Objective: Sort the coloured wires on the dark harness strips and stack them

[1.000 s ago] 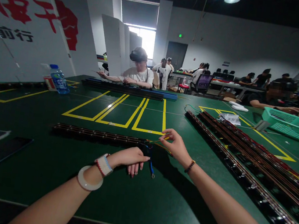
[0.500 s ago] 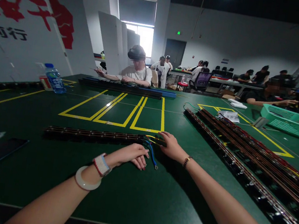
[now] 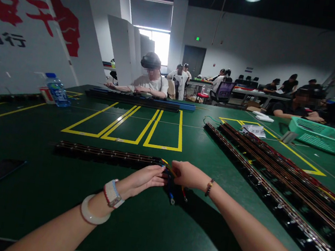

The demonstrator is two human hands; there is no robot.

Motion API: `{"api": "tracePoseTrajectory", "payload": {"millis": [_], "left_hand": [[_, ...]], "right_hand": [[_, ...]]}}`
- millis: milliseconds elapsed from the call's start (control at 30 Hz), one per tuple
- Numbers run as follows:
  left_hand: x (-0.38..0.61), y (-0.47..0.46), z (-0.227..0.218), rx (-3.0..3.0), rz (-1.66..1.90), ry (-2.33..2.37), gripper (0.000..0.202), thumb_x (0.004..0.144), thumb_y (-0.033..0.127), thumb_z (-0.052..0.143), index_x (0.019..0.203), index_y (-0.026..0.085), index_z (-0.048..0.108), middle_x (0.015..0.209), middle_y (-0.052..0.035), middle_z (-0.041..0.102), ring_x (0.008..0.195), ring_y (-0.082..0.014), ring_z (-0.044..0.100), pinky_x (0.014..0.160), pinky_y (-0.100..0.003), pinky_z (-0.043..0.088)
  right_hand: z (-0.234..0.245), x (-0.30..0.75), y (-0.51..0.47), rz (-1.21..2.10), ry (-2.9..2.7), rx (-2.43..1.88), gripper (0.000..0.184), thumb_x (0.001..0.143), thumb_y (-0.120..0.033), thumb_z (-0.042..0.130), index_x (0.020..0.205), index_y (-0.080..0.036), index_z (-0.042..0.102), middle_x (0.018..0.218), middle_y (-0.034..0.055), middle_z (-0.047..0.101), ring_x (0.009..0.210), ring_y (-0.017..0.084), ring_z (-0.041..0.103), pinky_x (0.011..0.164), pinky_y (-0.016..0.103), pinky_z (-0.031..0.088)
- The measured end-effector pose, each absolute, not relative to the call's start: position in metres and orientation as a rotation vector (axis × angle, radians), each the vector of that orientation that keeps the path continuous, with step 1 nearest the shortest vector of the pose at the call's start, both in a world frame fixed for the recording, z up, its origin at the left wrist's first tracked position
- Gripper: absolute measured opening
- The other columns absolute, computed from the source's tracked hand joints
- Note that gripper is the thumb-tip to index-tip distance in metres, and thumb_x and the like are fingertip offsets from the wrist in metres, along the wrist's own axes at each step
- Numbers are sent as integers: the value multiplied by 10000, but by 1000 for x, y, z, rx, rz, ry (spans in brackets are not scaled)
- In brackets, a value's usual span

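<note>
Head view: the black strip (image 3: pixel 104 154) lies crosswise on the green table (image 3: pixel 51 196), wires (image 3: pixel 170 194) at its right end within both hands' reach. My guess: the right hand (image 3: pixel 190 175) pinches them to keep them together; the left hand's (image 3: pixel 144 179) fingers lie close, grip unclear.

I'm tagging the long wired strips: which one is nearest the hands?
The strip lying crosswise, its wires at the left hand and right hand; the other wired strips lie slanting on the right.
</note>
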State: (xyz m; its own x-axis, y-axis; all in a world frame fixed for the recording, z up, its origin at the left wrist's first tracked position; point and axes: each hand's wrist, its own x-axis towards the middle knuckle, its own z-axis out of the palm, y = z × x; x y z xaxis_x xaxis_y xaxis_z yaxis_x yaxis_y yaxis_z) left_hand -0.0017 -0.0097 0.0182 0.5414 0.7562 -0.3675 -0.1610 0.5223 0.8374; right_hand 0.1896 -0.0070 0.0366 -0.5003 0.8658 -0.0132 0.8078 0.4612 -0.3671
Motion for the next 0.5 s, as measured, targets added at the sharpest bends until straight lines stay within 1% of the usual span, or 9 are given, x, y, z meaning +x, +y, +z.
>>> {"api": "tracePoseTrajectory", "payload": {"millis": [67, 133, 267, 367, 500], "left_hand": [[2, -13, 14, 795, 661, 754, 158, 845, 202, 579, 977, 117, 581, 971, -114, 665, 943, -185, 637, 952, -358, 435], [7, -15, 7, 742, 696, 692, 132, 841, 201, 581, 940, 116, 596, 979, -113, 664, 995, -196, 614, 958, -358, 422], [12, -17, -6, 722, 707, 638, 135, 821, 232, 610, 860, 103, 622, 938, -110, 670, 1006, -214, 600, 943, -352, 413], [12, -18, -6, 758, 654, 665, 129, 805, 229, 630, 845, 107, 633, 885, -95, 677, 965, -210, 615, 907, -333, 425], [10, -21, 1, 753, 577, 690, 129, 833, 223, 589, 879, 112, 636, 852, -92, 685, 923, -212, 633, 872, -346, 445]], "right_hand": [[40, 181, -17, 335, -2592, -1493, 175, 699, -170, 591, 872, -184, 568, 765, 44, 635, 622, 150, 551, 488, 226, 307], [41, 173, -26, 232, -2652, -1509, 205, 735, -182, 562, 940, -177, 572, 817, 78, 652, 678, 185, 597, 517, 241, 348], [40, 162, -42, 55, -2732, -1531, 260, 793, -149, 481, 1040, -146, 563, 896, 107, 662, 737, 208, 637, 594, 265, 428], [41, 158, -48, 13, -2752, -1525, 242, 812, -140, 464, 1028, -133, 571, 911, 109, 666, 760, 212, 644, 629, 274, 453], [48, 159, -51, 35, -2758, -1539, 196, 832, -158, 459, 965, -136, 602, 844, 101, 682, 721, 209, 650, 591, 261, 438]]}}
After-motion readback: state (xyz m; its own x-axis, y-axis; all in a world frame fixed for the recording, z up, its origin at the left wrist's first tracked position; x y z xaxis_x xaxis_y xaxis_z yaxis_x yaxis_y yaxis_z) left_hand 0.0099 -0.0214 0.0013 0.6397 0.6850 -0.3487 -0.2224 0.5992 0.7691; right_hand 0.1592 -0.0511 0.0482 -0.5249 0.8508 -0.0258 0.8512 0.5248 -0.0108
